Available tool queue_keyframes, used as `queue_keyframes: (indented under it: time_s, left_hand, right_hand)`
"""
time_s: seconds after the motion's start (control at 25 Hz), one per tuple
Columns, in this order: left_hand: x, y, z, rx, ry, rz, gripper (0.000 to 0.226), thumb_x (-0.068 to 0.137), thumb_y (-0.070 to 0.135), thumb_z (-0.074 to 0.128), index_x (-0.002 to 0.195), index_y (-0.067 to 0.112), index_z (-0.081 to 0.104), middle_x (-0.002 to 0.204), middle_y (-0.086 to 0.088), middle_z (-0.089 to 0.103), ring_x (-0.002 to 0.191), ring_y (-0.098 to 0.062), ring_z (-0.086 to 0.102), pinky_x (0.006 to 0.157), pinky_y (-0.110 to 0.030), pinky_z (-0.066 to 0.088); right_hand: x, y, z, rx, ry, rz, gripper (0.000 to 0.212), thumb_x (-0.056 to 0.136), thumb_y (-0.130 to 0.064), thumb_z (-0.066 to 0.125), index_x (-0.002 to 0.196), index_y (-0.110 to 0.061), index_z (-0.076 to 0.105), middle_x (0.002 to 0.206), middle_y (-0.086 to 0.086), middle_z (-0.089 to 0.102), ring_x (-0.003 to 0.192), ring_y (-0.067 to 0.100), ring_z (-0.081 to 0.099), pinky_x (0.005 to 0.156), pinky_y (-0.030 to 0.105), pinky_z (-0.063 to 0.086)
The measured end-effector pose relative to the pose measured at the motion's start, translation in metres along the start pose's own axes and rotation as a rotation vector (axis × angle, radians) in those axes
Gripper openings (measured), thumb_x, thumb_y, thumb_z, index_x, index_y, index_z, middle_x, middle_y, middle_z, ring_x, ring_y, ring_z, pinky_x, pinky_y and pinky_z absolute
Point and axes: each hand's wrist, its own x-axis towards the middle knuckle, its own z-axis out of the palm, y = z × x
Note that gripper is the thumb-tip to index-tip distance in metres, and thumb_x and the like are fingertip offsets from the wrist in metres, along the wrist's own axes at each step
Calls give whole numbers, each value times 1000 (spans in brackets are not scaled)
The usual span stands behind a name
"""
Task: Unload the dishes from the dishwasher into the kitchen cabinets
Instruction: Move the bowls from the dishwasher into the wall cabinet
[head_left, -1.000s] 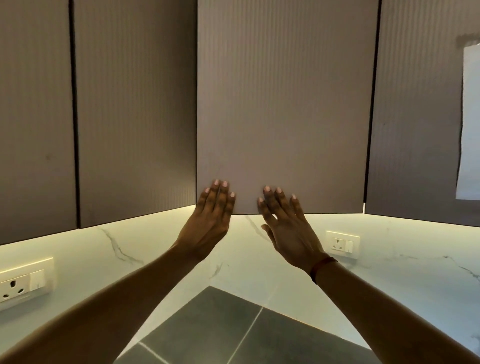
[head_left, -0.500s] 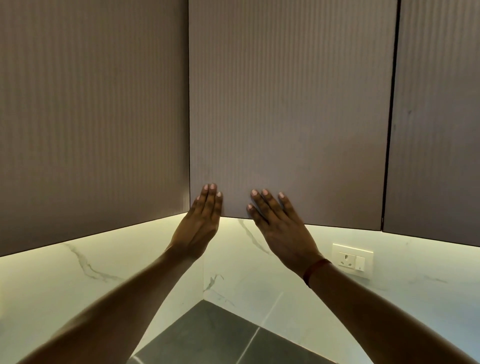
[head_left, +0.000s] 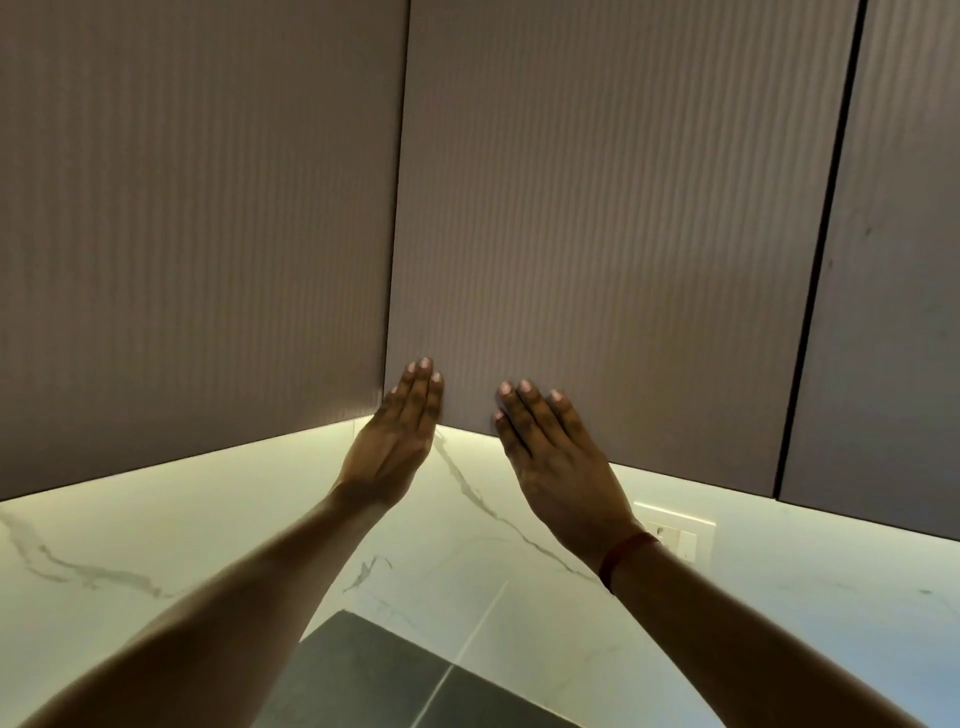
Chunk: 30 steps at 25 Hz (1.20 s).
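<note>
Dark counter (head_left: 363, 675) was seen nearest, with both forearms raised over it. Left hand (head_left: 392, 447) and right hand (head_left: 550, 457) were held flat with fingers straight and nothing gripped. They were laid on the lower strip of the middle cabinet door (head_left: 623, 234), probably touching it, though the angle left that unsure. The door stood upright, straight ahead of both palms, and its left seam was nearest the left hand. No dishes were shown.
</note>
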Motion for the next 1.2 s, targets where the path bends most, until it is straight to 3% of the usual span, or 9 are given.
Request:
queue_keyframes:
  time_s: [0.08,0.16,0.24,0.32,0.56,0.68,1.0,1.2]
  left_hand:
    - [-4,1,6,-67,-34,-25,59,89,-3,24,147,-7,15,155,-27,18,144,-38,20,116,-43,22]
    - [-5,4,10,-134,-55,-50,60,90,-1,22,149,-6,11,157,-25,9,146,-38,11,117,-47,20]
    - [-6,8,10,-189,-48,-87,72,87,-8,40,150,-4,7,158,-24,3,147,-39,3,117,-50,19]
    - [-7,18,3,-225,-67,-127,89,79,-5,58,152,0,6,159,-22,-2,147,-38,-4,118,-52,15]
    - [-15,75,-19,-341,-122,-171,93,76,16,64,153,13,13,160,-19,4,148,-36,3,115,-62,15]
    - [-30,117,-29,-455,-98,-144,87,76,26,65,150,14,20,158,-19,15,146,-37,16,112,-62,23]
    - [-94,242,-33,-793,-261,-27,99,75,36,62,154,17,6,161,-14,-6,149,-30,-5,118,-56,13]
    - [-147,315,-74,-851,-404,72,94,81,49,50,155,19,1,162,-9,-10,148,-29,-10,118,-57,-1]
  right_hand:
    - [0,0,-3,-10,-2,8,61,99,-6,-6,148,-2,31,155,20,25,145,36,21,118,50,19]
    - [1,-1,-4,3,-44,9,57,100,-8,-2,150,-2,25,157,20,18,146,36,15,119,51,15]
    - [-1,-5,-6,30,-119,33,51,103,-19,17,152,-4,18,160,18,9,148,35,5,120,50,8]
    - [-1,-7,-13,35,-165,63,59,100,-28,33,152,-5,16,160,18,6,148,34,1,120,50,6]
    - [-20,-8,-45,149,-181,160,70,88,-26,55,150,-9,27,158,18,20,147,36,15,117,53,19]
    - [-57,-12,-59,215,-186,259,71,87,-26,60,149,-11,28,157,17,22,146,35,18,115,54,24]
    - [-222,-24,-106,238,-463,467,95,80,-26,72,153,-12,14,162,13,6,149,32,4,115,55,26]
    - [-318,-35,-176,275,-629,606,101,85,-28,68,154,-17,-4,162,7,-10,149,24,-10,119,51,12]
